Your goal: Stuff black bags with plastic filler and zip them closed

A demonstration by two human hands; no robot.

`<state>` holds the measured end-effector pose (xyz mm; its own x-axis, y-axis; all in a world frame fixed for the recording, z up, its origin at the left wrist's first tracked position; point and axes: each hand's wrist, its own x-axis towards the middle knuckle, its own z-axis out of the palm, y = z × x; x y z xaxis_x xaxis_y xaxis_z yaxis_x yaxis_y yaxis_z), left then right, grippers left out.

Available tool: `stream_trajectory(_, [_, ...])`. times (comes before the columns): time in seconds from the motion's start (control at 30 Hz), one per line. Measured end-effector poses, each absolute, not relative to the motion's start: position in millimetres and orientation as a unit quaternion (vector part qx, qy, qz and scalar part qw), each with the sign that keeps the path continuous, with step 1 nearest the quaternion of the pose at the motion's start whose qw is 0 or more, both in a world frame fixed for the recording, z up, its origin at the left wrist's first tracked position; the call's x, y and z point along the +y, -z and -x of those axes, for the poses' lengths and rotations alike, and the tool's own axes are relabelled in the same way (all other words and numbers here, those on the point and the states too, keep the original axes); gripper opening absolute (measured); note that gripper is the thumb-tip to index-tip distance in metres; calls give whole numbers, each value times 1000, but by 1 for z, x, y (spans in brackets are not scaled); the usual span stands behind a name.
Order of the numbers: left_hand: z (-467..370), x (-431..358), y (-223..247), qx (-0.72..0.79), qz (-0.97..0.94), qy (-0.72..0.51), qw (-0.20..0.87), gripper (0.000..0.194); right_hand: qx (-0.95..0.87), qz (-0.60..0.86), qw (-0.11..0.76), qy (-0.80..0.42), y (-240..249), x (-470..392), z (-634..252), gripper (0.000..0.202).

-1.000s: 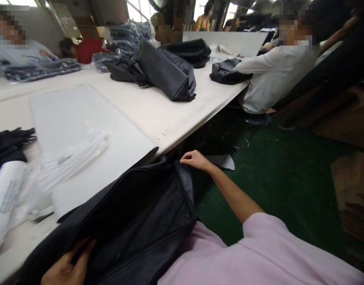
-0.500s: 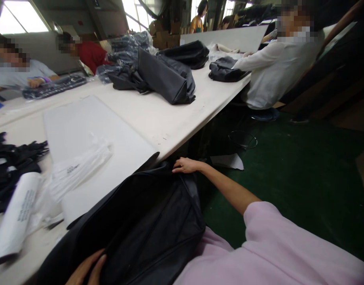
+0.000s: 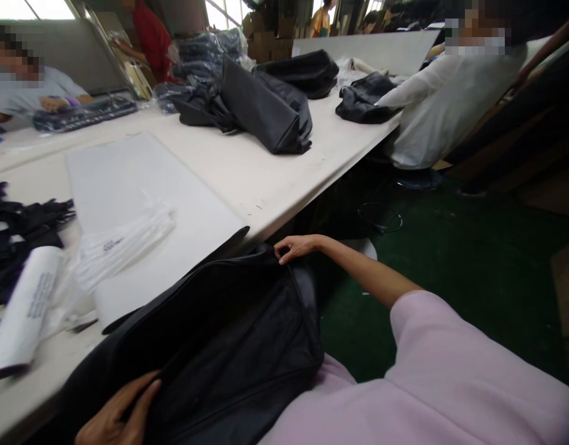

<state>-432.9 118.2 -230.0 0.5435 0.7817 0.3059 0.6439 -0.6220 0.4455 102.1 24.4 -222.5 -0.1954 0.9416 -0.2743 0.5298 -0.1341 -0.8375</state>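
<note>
A large black bag (image 3: 238,346) lies across my lap and against the table edge, its long opening facing up. My right hand (image 3: 296,246) pinches the rim at the far end of the opening. At the near end my left hand (image 3: 122,411) is closed on the edge of the same bag, thumb and fingers pressed together. The inside of the bag is dark, and its lower part is out of sight below the frame.
On the white table (image 3: 219,173) lie a pale sheet (image 3: 127,173), clear plastic bags (image 3: 127,247), a white roll (image 3: 27,309) and black straps (image 3: 25,235). Farther off are black bags (image 3: 266,111) and a wrapped stack (image 3: 208,52). Co-workers sit or stand around it.
My left hand has come up slightly into view, still on the bag's edge. The right hand has shifted a little along the rim, its fingers now curled in a pinch.
</note>
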Motion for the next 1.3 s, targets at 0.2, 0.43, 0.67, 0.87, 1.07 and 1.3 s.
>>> stream_trajectory(0.2, [417, 106, 195, 303, -910, -273, 68, 40, -587, 649, 222, -430, 220, 32, -95, 39])
stream_trajectory(0.43, [407, 56, 168, 195, -955, -223, -14, 25, -563, 737, 190, -324, 221, 23, -86, 34])
stream_trajectory(0.67, [406, 12, 177, 228, -954, -179, -72, 38, -550, 743, 204, -322, 221, -3, -79, 41])
stream_trajectory(0.87, [405, -1, 178, 279, -936, -206, -52, 42, -510, 781, 215, -289, 215, -8, -58, 40])
stream_trajectory(1.07, [415, 38, 186, 379, -898, -223, 10, 42, -469, 709, 314, -423, 162, -11, -25, 49])
stream_trajectory(1.3, [431, 86, 187, 491, -831, -224, 137, 46, -544, 579, 304, -526, 77, -17, 18, 45])
